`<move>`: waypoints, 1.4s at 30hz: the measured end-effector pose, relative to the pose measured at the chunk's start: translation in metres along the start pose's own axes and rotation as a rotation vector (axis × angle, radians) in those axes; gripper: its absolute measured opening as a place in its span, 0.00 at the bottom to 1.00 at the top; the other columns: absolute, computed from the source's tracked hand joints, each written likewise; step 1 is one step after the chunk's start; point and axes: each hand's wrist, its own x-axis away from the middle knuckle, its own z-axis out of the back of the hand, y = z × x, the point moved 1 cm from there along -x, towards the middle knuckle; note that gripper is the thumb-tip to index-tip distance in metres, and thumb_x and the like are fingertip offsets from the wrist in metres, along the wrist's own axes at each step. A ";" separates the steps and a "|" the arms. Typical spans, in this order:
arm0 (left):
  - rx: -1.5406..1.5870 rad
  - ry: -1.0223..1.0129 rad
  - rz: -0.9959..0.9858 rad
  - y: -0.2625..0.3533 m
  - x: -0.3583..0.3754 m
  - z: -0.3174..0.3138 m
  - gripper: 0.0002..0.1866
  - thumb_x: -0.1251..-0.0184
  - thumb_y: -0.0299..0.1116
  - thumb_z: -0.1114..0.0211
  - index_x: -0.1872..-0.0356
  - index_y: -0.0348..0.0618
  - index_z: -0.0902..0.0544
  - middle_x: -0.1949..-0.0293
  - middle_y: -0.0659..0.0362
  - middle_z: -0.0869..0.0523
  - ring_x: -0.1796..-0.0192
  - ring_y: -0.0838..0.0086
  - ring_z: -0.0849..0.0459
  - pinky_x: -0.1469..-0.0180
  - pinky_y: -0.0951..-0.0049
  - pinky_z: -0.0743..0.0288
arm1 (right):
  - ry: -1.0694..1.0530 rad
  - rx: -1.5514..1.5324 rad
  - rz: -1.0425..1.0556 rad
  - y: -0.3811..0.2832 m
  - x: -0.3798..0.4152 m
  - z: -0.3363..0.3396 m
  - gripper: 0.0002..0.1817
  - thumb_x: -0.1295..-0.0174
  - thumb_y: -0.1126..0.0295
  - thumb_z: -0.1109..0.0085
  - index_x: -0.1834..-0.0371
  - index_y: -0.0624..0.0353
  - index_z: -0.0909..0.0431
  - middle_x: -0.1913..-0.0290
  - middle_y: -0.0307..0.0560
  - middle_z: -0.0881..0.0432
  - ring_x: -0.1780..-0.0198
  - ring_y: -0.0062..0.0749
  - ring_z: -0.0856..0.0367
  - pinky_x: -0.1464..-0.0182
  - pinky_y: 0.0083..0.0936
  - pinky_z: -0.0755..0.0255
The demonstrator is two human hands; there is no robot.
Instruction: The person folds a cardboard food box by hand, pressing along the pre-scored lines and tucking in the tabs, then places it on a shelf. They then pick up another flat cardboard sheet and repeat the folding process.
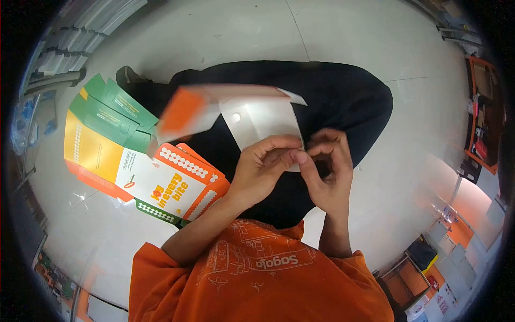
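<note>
A partly folded carton (257, 115), white inside with an orange end flap blurred by motion, lies over the dark-trousered lap. Its lower right edge is pinched by my left hand (265, 169), thumb and fingers pressed together. Beside it, my right hand (330, 172) grips the same edge with curled fingers, and the two thumbs nearly meet. Flat printed carton sheets (155, 174) in green, yellow, white and orange lie at the left, beside my left forearm. The words "Joy in every bite" show on the white panel.
Stacked white sheets (75, 43) stand at the upper left on the pale tiled floor (348, 32). An orange-framed shelf (480, 107) is at the right edge. Boxes and a black and yellow container (424, 251) sit at the lower right.
</note>
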 end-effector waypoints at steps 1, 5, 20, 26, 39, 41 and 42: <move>0.003 -0.040 -0.005 -0.002 0.001 0.000 0.09 0.30 0.22 0.40 0.52 0.35 0.20 0.55 0.58 0.17 0.51 0.79 0.18 0.46 0.78 0.23 | 0.051 0.082 -0.050 -0.012 -0.008 -0.004 0.10 0.43 0.75 0.32 0.62 0.64 0.23 0.52 0.53 0.22 0.59 0.30 0.20 0.63 0.22 0.26; -0.064 -0.083 0.036 0.002 0.001 0.003 0.10 0.29 0.22 0.42 0.49 0.36 0.24 0.53 0.58 0.19 0.49 0.78 0.20 0.45 0.75 0.25 | 0.079 0.380 0.182 -0.016 -0.030 -0.011 0.15 0.45 0.77 0.34 0.54 0.63 0.24 0.48 0.57 0.23 0.50 0.46 0.20 0.50 0.34 0.25; 0.037 0.321 -0.013 0.059 -0.028 0.012 0.17 0.34 0.37 0.31 0.54 0.36 0.25 0.61 0.59 0.17 0.59 0.80 0.20 0.58 0.80 0.26 | -0.103 0.098 0.337 -0.005 -0.031 -0.028 0.21 0.50 0.91 0.49 0.52 0.63 0.23 0.42 0.55 0.20 0.36 0.52 0.25 0.39 0.38 0.27; -0.055 0.317 -0.108 0.062 -0.031 0.019 0.09 0.32 0.34 0.34 0.62 0.37 0.18 0.63 0.59 0.14 0.64 0.78 0.17 0.63 0.77 0.23 | -0.035 0.077 0.266 -0.004 -0.027 -0.025 0.21 0.41 0.88 0.50 0.44 0.66 0.23 0.44 0.58 0.19 0.40 0.44 0.20 0.41 0.34 0.25; -0.894 0.247 -0.411 0.018 0.008 0.008 0.08 0.35 0.28 0.33 0.57 0.39 0.16 0.63 0.58 0.13 0.62 0.73 0.14 0.60 0.75 0.21 | 0.121 0.050 -0.011 -0.001 -0.026 -0.022 0.06 0.38 0.77 0.36 0.61 0.67 0.19 0.58 0.48 0.19 0.59 0.27 0.19 0.56 0.20 0.25; -1.001 0.235 -0.469 0.017 0.014 0.008 0.08 0.35 0.28 0.33 0.56 0.39 0.16 0.63 0.58 0.13 0.62 0.72 0.14 0.60 0.74 0.21 | 0.117 -0.007 -0.066 -0.004 -0.026 -0.021 0.06 0.39 0.77 0.36 0.61 0.67 0.19 0.57 0.48 0.20 0.59 0.26 0.19 0.56 0.20 0.25; -1.035 0.232 -0.486 0.017 0.015 0.009 0.08 0.35 0.28 0.33 0.56 0.39 0.16 0.63 0.58 0.13 0.62 0.72 0.14 0.60 0.74 0.21 | 0.111 -0.067 -0.120 -0.005 -0.026 -0.020 0.06 0.39 0.77 0.36 0.61 0.67 0.19 0.57 0.48 0.21 0.59 0.25 0.19 0.56 0.19 0.25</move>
